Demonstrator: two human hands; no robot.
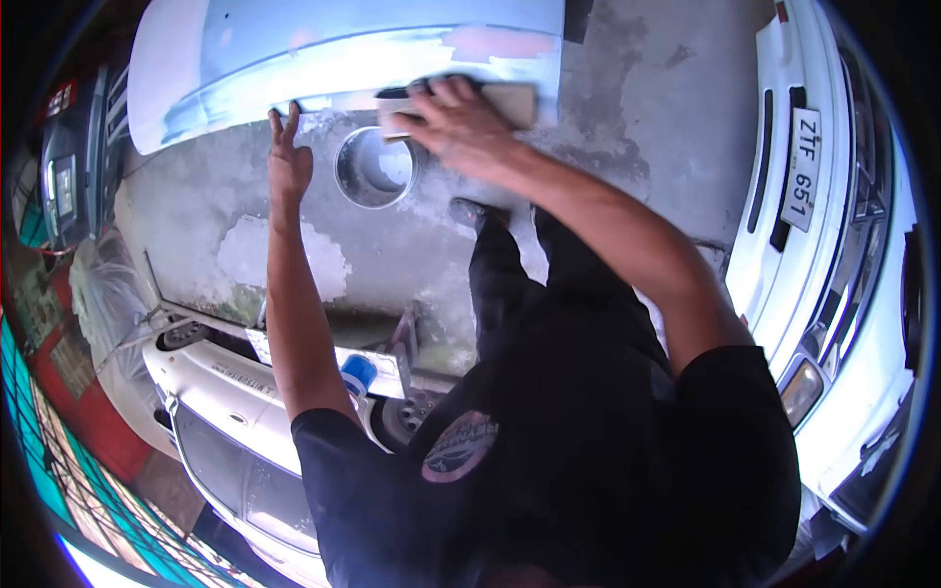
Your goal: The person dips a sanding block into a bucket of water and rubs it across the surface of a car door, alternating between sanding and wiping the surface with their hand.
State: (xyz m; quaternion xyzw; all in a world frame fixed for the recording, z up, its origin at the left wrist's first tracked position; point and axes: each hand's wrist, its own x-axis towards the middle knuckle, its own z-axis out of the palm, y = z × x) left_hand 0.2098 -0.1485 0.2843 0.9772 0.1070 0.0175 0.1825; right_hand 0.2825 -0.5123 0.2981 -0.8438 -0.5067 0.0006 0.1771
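A long car body panel (343,59), pale with blue and white patches and a pinkish spot, spans the top of the view. My right hand (456,122) is closed over a tan sanding block (515,103) lying against the panel's near edge. Its fingers bend over the block's far side, and the block's underside is hidden. My left hand (289,162) holds nothing; two fingers reach out to the panel's near edge, left of the block. Between my hands, on the floor, a round bucket (340,169) contains cloudy, whitish liquid.
A white vehicle (765,245) with a licence plate stands close on the right. Behind my left arm are a pale car (235,387) and a blue-and-white container (359,371). A dark vehicle part (69,176) sits at far left. The concrete floor (392,260) is stained.
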